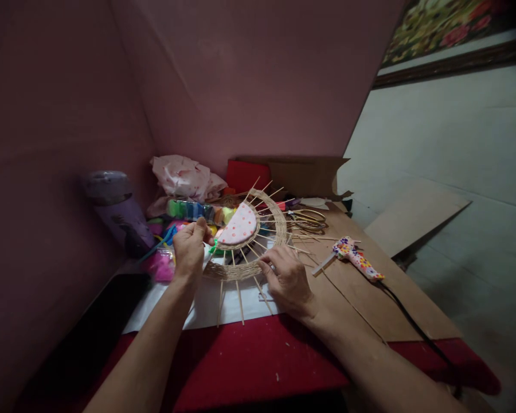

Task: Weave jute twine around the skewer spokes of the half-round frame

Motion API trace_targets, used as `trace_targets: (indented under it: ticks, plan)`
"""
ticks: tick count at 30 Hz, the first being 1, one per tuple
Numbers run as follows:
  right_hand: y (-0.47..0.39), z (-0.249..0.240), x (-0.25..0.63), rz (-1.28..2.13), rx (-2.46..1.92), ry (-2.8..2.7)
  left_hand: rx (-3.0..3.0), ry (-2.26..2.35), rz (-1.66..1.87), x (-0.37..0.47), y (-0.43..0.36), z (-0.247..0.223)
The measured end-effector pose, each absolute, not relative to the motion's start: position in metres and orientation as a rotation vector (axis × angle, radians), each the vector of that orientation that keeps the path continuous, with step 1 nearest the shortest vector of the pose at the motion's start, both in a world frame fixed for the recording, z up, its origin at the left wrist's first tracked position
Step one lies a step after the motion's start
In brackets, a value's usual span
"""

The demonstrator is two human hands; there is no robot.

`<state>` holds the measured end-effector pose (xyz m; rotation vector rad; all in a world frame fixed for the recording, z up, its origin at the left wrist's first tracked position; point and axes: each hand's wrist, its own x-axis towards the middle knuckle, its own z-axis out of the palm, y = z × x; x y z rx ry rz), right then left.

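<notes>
A half-round woven piece point(243, 230) sits between the two hands, above a white sheet point(198, 316). Its middle is a spotted fabric half-disc point(236, 225), from which thin sticks point(239, 301) radiate through an outer twine band point(279, 223) and past it. The right hand point(289, 278) pinches the band's lower right stretch between thumb and fingers, so most of the piece lies to the left of that grip and beyond it. The left hand point(191, 246) has its fingers curled in just beside the half-disc's left corner; whether they grasp the piece there, I cannot tell.

Right of the piece, a flower-patterned glue gun point(356, 261) lies on brown cardboard point(413, 310), with a black cord point(417, 324) running from it. Behind the left hand are colourful packets point(193, 210), a crumpled spotted cloth point(184, 179) and a purple bottle point(122, 218). Red cloth point(241, 361) covers the near edge.
</notes>
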<state>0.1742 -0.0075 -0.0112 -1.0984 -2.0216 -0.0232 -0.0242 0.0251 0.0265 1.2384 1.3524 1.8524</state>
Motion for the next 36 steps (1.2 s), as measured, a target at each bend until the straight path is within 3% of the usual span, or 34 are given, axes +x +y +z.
trace_targets:
  ticks: [5,9,19,28,36]
  plan:
    - [-0.006,-0.012,0.174,-0.028,-1.097,-1.999,1.220,1.551,1.796,-0.035,0.034,0.019]
    - [-0.005,-0.013,0.175,-0.024,-1.077,-1.987,1.215,1.651,1.541,-0.035,0.039,0.013]
    - [-0.007,-0.013,0.176,-0.042,-1.009,-2.012,0.979,1.163,1.094,-0.027,0.030,0.012]
    - [-0.029,0.002,0.179,-0.183,-0.809,-1.955,0.954,0.946,1.243,-0.013,0.021,0.015]
    - [-0.045,0.002,0.193,-0.030,-0.519,-1.939,0.973,0.864,1.588,0.004,0.009,0.032]
